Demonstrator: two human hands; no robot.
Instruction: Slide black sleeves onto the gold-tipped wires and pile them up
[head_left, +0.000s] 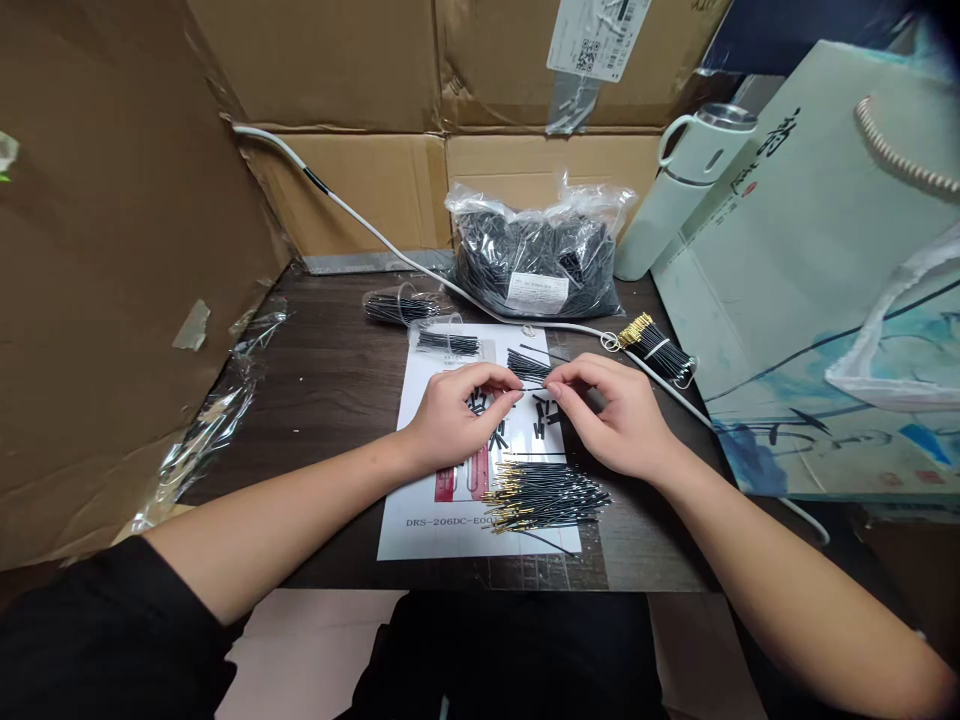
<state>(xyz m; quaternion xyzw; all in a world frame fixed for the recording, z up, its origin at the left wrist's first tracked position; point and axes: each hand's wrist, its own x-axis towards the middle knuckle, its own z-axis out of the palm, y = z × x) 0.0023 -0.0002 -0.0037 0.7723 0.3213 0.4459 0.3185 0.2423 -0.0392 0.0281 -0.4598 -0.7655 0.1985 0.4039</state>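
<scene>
"Grip check: left hand (459,415) and right hand (621,415) both pinched at the fingertips. Progress, biggest lot down?"

"Gold-tipped wires (551,497), heaped loose at six o'clock from the fingertips; finished or waiting, cannot tell. Dark bundle (527,366), just beyond at twelve o'clock, looks like stock left. Short black pieces (540,422), scattered towards five and seven; probably also left. Judged mid-run."

"Piece in hand?"

"Thin dark piece (534,389), held between both grips: left fingertips at its nine o'clock, right at three. Fit of its parts: too small to tell."
</scene>
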